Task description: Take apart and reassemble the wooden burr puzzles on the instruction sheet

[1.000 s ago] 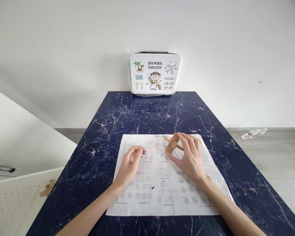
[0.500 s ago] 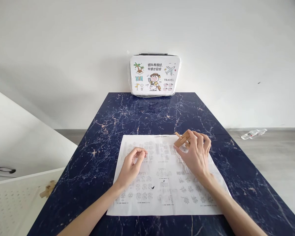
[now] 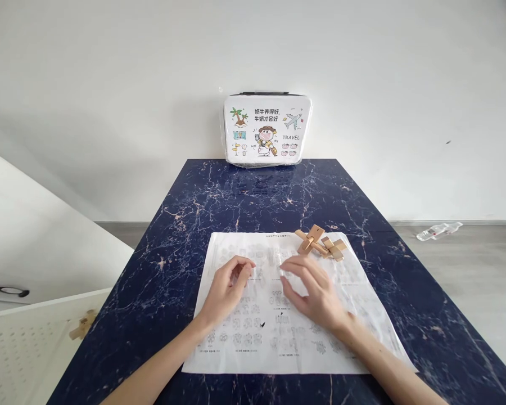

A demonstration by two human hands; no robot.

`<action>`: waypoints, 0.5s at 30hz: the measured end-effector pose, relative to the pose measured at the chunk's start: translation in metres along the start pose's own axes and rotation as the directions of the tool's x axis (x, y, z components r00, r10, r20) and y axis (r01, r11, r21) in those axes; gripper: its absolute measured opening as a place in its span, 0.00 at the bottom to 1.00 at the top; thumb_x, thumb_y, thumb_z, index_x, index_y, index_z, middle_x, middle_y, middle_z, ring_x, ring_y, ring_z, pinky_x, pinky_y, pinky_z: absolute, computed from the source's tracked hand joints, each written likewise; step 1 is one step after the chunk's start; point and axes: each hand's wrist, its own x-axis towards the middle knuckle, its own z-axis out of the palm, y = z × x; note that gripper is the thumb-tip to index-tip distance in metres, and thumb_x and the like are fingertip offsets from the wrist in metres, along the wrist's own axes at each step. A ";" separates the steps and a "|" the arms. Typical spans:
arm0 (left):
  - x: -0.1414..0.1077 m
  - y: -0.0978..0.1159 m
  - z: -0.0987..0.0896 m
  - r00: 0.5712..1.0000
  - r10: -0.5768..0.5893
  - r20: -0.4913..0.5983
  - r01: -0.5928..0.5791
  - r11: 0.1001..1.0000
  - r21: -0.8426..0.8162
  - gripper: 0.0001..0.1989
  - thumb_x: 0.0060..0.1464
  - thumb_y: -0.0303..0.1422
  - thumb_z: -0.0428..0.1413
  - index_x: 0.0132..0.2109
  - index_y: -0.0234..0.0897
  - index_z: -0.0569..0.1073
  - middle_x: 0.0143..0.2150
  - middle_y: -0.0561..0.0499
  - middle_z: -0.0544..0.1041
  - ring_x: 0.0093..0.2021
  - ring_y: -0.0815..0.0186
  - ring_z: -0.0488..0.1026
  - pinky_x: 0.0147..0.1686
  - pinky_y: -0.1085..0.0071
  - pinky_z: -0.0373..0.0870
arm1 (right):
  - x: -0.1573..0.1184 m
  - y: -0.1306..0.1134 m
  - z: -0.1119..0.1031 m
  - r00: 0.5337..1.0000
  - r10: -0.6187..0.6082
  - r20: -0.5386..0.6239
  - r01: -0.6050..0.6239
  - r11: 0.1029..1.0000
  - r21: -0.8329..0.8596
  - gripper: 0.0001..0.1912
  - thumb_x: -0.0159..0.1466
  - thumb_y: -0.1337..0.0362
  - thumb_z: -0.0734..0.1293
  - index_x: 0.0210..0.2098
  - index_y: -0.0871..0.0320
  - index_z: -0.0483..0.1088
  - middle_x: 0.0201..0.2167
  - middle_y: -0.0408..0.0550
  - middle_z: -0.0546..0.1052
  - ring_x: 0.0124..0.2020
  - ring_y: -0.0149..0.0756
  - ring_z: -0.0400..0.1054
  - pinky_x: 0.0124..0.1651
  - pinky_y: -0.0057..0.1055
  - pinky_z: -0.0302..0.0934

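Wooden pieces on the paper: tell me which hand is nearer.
Right. The right hand is just on the near side of the wooden pieces; the left hand is farther off, to their left.

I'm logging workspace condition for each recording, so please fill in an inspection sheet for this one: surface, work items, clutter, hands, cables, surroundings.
Surface: dark blue marble-patterned table.
Work items: two wooden assemblies on the far right part of a printed sheet; whether they touch is unclear.
Clutter: white illustrated case at the table's far end.
Hands: left hand loosely curled over the sheet, contents unclear; right hand open over it, nothing visibly held.
Cables: nothing seen.
Surroundings: pale wall behind; perforated white bin at left with a wooden piece; clear plastic item on the floor at right.
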 end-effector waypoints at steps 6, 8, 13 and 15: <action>-0.002 -0.004 0.003 0.968 0.088 0.237 -0.120 0.985 0.123 0.15 0.75 0.41 0.50 0.45 0.37 0.74 0.23 0.59 0.64 0.21 0.71 0.57 0.22 0.74 0.54 | -0.015 0.000 0.021 0.938 0.005 0.346 -0.069 0.983 0.171 0.14 0.77 0.64 0.62 0.33 0.56 0.69 0.22 0.38 0.70 0.20 0.29 0.61 0.25 0.30 0.53; -0.003 -0.008 0.004 0.941 0.144 0.306 -0.215 0.953 0.213 0.12 0.75 0.38 0.50 0.45 0.37 0.74 0.24 0.58 0.67 0.21 0.71 0.61 0.23 0.74 0.57 | -0.016 0.001 0.023 0.923 0.049 0.382 -0.119 0.980 0.161 0.17 0.77 0.63 0.62 0.30 0.55 0.67 0.22 0.38 0.69 0.20 0.29 0.60 0.26 0.30 0.52; -0.006 -0.019 0.007 0.905 0.251 0.343 -0.386 0.823 0.417 0.09 0.73 0.31 0.49 0.47 0.37 0.74 0.26 0.56 0.74 0.20 0.72 0.63 0.22 0.74 0.55 | -0.014 0.001 0.023 0.899 0.120 0.421 -0.207 0.964 0.167 0.17 0.76 0.63 0.63 0.29 0.55 0.64 0.22 0.38 0.68 0.21 0.28 0.59 0.26 0.29 0.52; -0.006 -0.019 0.007 0.898 0.272 0.344 -0.410 0.802 0.435 0.08 0.73 0.29 0.49 0.47 0.36 0.74 0.27 0.56 0.75 0.19 0.72 0.64 0.21 0.74 0.56 | -0.013 0.000 0.022 0.897 0.130 0.423 -0.219 0.961 0.169 0.17 0.75 0.63 0.63 0.29 0.55 0.64 0.22 0.38 0.68 0.21 0.28 0.59 0.27 0.29 0.52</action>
